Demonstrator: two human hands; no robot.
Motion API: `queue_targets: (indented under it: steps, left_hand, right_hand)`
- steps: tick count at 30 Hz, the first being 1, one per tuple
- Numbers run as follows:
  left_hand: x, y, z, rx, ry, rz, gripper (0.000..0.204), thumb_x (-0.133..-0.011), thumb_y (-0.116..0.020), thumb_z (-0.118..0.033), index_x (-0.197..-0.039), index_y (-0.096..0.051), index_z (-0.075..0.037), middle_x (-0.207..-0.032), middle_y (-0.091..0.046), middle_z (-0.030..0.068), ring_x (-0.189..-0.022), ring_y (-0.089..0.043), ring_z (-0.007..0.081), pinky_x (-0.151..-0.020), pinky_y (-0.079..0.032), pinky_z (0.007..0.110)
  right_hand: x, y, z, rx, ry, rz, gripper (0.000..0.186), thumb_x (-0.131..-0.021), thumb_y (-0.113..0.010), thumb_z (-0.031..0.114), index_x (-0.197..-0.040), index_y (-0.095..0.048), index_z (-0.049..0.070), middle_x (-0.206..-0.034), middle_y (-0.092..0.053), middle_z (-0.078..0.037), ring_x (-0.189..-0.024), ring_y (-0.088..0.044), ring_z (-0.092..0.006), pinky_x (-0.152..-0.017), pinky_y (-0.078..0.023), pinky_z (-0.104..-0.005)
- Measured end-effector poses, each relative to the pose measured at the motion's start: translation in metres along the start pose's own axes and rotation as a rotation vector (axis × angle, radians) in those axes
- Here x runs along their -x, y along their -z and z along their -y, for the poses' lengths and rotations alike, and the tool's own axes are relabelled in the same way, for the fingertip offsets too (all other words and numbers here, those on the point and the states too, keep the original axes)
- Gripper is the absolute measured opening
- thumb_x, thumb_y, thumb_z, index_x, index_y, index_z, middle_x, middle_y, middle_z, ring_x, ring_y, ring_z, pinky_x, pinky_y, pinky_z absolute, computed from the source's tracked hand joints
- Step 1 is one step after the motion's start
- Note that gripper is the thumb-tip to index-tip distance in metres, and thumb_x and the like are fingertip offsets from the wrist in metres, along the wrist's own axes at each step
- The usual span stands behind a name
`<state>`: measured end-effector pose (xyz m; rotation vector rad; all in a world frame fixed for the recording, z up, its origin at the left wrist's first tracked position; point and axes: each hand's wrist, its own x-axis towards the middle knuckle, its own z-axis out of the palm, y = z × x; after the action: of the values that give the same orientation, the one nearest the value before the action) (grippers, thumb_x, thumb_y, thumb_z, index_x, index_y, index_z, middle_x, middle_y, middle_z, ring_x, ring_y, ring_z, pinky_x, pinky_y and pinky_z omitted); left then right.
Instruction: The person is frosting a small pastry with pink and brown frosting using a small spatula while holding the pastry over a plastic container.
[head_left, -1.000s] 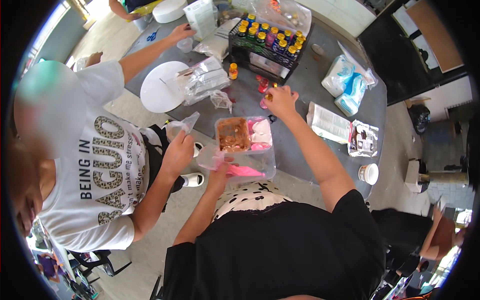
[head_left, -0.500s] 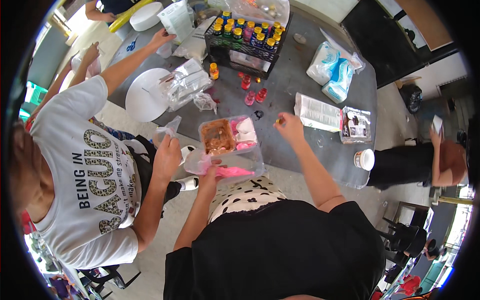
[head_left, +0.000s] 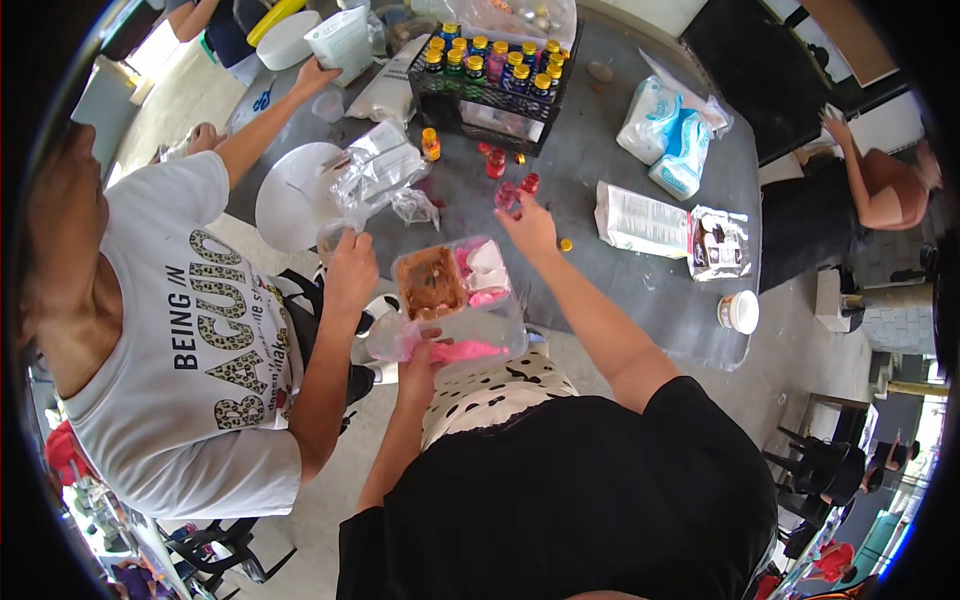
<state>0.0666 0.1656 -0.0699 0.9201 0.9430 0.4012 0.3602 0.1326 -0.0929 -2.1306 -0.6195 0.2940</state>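
Worktop (head_left: 605, 295), one, grey, covered; my two hands at its near edge.

Item: my left hand (head_left: 418, 366), thumb above and fingers beneath, closed on the lower side of a clear plastic container (head_left: 485, 327). The container is open and lies across the near edge. Contents: a brown-smeared square section (head_left: 430, 285), white shell-like pieces (head_left: 487, 260) beside it, and a bright pink strip (head_left: 470, 351) in the lower part.

Item: my right hand (head_left: 530, 227), reaching inward from the near edge, thumb and fingertips slightly parted at a small pink bottle (head_left: 504, 194); I cannot tell whether they grip it or only touch it.

Item: two red bottles, one (head_left: 531, 182) just beside the pink one, another (head_left: 495, 163) farther from the near edge.

Item: a loose yellow cap (head_left: 566, 245), between my right wrist and a printed white pouch (head_left: 640, 217).

Item: a black basket (head_left: 480, 122) of yellow-capped bottles, toward the far edge; an orange bottle (head_left: 430, 144) off its near left corner.

Item: a white tub (head_left: 738, 312), at the near right corner.

Item: a round white board (head_left: 290, 197), at the left of the near edge; a co-worker's hand (head_left: 352, 272) near it.
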Motion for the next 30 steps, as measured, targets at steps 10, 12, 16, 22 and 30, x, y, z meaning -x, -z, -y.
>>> queue_targets:
  steps: [10,12,16,22,30]
  left_hand:
    - [0.006,0.015,0.012,-0.014,-0.035,0.059,0.025,-0.088,-0.044,-0.016,-0.110,-0.049,-0.004,-0.106,-0.053,0.0078,-0.093,-0.059,0.0204,-0.073,-0.049,0.033]
    - [0.006,0.013,0.013,-0.013,-0.036,0.077,0.025,-0.089,-0.044,-0.016,-0.110,-0.049,-0.004,-0.106,-0.053,0.0076,-0.094,-0.058,0.0201,-0.073,-0.049,0.033]
    - [0.003,0.008,0.015,-0.006,-0.020,0.106,0.026,-0.088,-0.044,-0.017,-0.111,-0.049,-0.004,-0.107,-0.053,0.0077,-0.095,-0.058,0.0196,-0.074,-0.049,0.032]
    - [-0.006,-0.002,0.018,-0.015,-0.017,0.133,0.028,-0.087,-0.044,-0.017,-0.111,-0.048,-0.005,-0.108,-0.054,0.0077,-0.095,-0.059,0.0201,-0.073,-0.049,0.032]
    - [-0.011,-0.004,0.020,-0.006,-0.012,0.065,0.028,-0.085,-0.044,-0.015,-0.110,-0.048,-0.002,-0.103,-0.055,0.0106,-0.093,-0.060,0.0225,-0.074,-0.051,0.036]
  right_hand:
    - [0.016,-0.008,0.022,0.002,0.259,-0.160,0.039,-0.069,-0.071,0.027,-0.102,-0.061,0.009,-0.065,-0.059,-0.008,-0.060,-0.058,-0.0255,-0.059,-0.047,-0.0337]
    - [0.022,0.002,0.022,0.013,0.412,-0.238,0.038,-0.067,-0.072,0.023,-0.101,-0.062,0.009,-0.066,-0.058,-0.008,-0.061,-0.056,-0.0240,-0.059,-0.046,-0.0327]
    - [0.028,0.022,0.030,0.027,0.657,-0.405,0.040,-0.061,-0.072,0.011,-0.100,-0.063,0.013,-0.071,-0.056,-0.004,-0.068,-0.055,-0.0220,-0.062,-0.046,-0.0335]
    - [0.034,0.044,0.040,-0.057,0.561,-0.411,0.035,-0.065,-0.072,0.012,-0.098,-0.062,0.010,-0.073,-0.057,-0.005,-0.068,-0.054,-0.0226,-0.062,-0.045,-0.0339]
    - [0.026,0.011,-0.008,-0.069,0.311,-0.114,0.039,-0.069,-0.069,0.023,-0.102,-0.060,0.006,-0.085,-0.063,-0.013,-0.078,-0.061,-0.0305,-0.069,-0.049,-0.0378]
